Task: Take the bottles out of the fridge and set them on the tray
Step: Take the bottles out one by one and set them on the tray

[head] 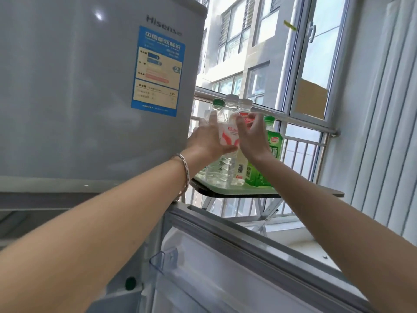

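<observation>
Several bottles stand on a pale green tray (248, 190) to the right of the grey fridge (90, 86). My left hand (206, 141) is wrapped around a clear water bottle (222, 168) with a white and red label, which stands on the tray. My right hand (252, 136) is at the second clear bottle (242, 109) beside it, fingers curled against its red label. A green-labelled bottle (274, 143) stands just right of my right hand. Behind my left hand, a green-capped bottle (217, 105) is mostly hidden.
The fridge's lower door (237, 267) hangs open below my arms, its inner shelf showing. The tray rests on a folding table (259, 196) by a metal railing (304, 123) and window. A white wall stands at the right.
</observation>
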`<state>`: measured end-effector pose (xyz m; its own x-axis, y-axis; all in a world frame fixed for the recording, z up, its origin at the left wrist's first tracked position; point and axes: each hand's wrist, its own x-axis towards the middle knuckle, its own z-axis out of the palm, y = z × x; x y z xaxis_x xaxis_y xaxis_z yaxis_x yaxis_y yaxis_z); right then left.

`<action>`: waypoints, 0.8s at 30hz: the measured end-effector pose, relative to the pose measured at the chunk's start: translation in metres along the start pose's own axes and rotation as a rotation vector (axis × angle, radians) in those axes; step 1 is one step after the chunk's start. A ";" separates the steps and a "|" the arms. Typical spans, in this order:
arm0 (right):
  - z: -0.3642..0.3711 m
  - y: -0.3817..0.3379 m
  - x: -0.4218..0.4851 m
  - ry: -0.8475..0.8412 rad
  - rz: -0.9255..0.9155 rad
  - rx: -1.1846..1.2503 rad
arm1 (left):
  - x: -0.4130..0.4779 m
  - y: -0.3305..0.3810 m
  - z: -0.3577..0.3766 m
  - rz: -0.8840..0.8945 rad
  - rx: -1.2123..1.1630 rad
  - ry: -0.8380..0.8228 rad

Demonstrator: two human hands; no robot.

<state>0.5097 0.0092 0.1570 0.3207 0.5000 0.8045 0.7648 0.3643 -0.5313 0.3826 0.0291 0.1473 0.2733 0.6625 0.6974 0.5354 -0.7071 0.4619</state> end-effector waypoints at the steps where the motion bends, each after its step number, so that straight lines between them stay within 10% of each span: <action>1: 0.000 -0.006 -0.005 0.125 -0.098 -0.026 | -0.007 -0.003 -0.004 0.017 0.008 -0.010; 5: 0.011 -0.049 -0.037 0.222 -0.439 0.020 | -0.042 -0.025 -0.032 0.037 0.102 -0.032; 14: 0.144 -0.096 -0.149 -0.910 -0.184 -0.379 | -0.139 -0.142 -0.081 -0.306 0.491 -0.740; 19: 0.222 -0.062 -0.222 -1.433 0.027 -0.549 | -0.190 -0.215 -0.061 -0.490 0.640 -0.707; 24: 0.292 -0.001 -0.274 -1.570 -0.171 -0.804 | -0.220 -0.267 -0.029 -0.637 0.600 -0.596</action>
<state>0.2578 0.1015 -0.1405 -0.2026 0.8879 -0.4130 0.9435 0.2899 0.1603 0.1565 0.0648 -0.1139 0.0637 0.9973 -0.0352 0.9805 -0.0560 0.1882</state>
